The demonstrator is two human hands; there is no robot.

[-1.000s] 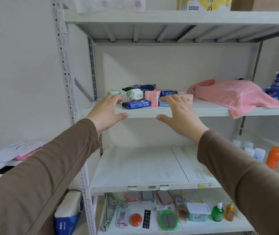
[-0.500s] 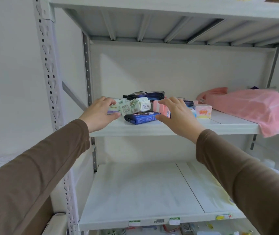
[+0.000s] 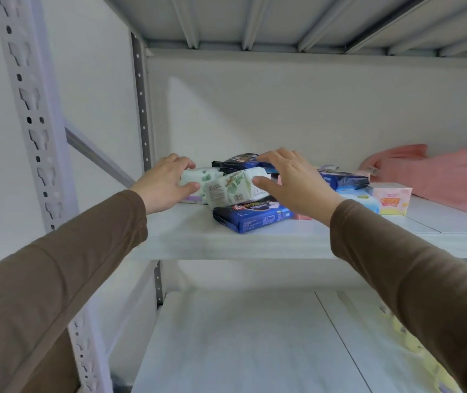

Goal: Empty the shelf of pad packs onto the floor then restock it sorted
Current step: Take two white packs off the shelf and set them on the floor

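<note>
A heap of pad packs lies on the white shelf. A pale green pack rests tilted on a dark blue pack. Behind are a black-and-blue pack, another dark blue pack, a light blue pack and a pink-and-yellow box. My left hand presses against the left end of a second pale green pack, fingers curled over it. My right hand is spread over the heap, thumb against the tilted green pack's right end. Neither hand has lifted anything.
A pink cloth lies on the same shelf at the right. A perforated grey upright stands at the left, with the shelf above close overhead. The white shelf below lies under my arms.
I have come closer to the shelf. Both hands moved forward from the shelf edge onto the heap, the left onto the green packs, the right over the top.
</note>
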